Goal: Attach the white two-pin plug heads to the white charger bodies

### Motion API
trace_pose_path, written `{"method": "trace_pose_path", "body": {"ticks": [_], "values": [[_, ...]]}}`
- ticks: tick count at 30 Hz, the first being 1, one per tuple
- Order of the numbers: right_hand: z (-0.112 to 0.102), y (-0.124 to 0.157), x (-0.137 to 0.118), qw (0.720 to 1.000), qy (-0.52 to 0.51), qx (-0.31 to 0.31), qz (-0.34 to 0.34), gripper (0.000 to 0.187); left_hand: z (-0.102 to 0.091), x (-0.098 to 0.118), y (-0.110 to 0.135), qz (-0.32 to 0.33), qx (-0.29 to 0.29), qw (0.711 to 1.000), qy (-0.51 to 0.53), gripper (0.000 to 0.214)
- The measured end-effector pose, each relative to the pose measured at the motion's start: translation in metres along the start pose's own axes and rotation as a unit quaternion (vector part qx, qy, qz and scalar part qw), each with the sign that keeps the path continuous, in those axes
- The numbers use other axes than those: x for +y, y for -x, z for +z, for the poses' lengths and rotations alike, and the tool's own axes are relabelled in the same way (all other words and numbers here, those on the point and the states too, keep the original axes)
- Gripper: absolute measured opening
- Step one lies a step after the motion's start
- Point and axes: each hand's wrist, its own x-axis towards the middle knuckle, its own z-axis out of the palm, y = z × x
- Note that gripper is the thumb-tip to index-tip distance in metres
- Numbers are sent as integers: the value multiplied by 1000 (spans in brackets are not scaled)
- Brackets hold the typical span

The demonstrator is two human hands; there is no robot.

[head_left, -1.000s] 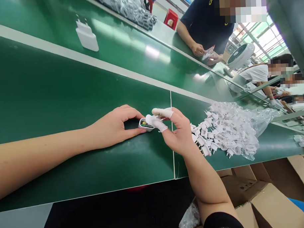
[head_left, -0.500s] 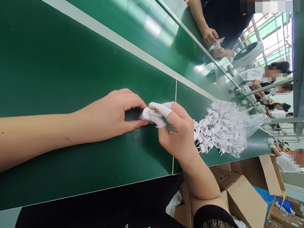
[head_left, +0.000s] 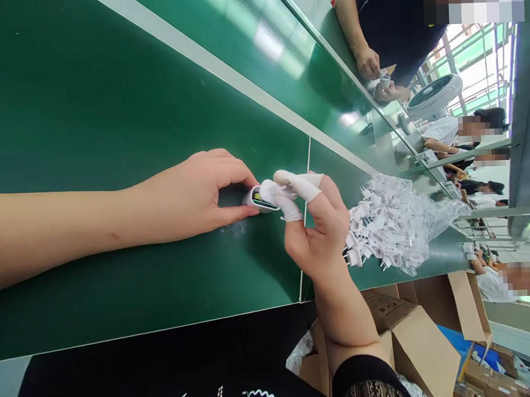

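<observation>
My left hand (head_left: 208, 192) rests on the green bench with thumb and fingers closed around a small white charger housing (head_left: 251, 198). The housing's end facing right is uncovered, and a green circuit board (head_left: 265, 205) with a yellow part shows inside. My right hand (head_left: 318, 220) wears white finger cots on its thumb and fingers. Pinched in it is a white plug cover (head_left: 270, 190), just off the housing's uncovered end; the fingers partly hide this cover.
To the right, a heap of white plug covers (head_left: 374, 229) spills from a clear plastic bag (head_left: 441, 212). Cardboard boxes (head_left: 422, 338) stand beside the bench. Across it, a co-worker's hands (head_left: 380, 78) hold a small white piece. A white fan (head_left: 435, 97) stands beyond.
My right hand has moved a little right with the plug cover, away from the housing. The housing's inside now shows. My left hand keeps its hold.
</observation>
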Motion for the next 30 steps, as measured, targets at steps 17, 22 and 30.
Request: {"method": "trace_pose_path", "body": {"ticks": [17,22,30], "values": [[4,-5,-1,993,107,-50,-18,35,1,0,1,9,2,1000,11,38],[8,0,-4,991,135,-10,-7,36,1,4,1,-23,-7,999,28,41],[11,-1,3,997,80,-8,3,35,6,1,1,24,6,1000,-5,38]]}}
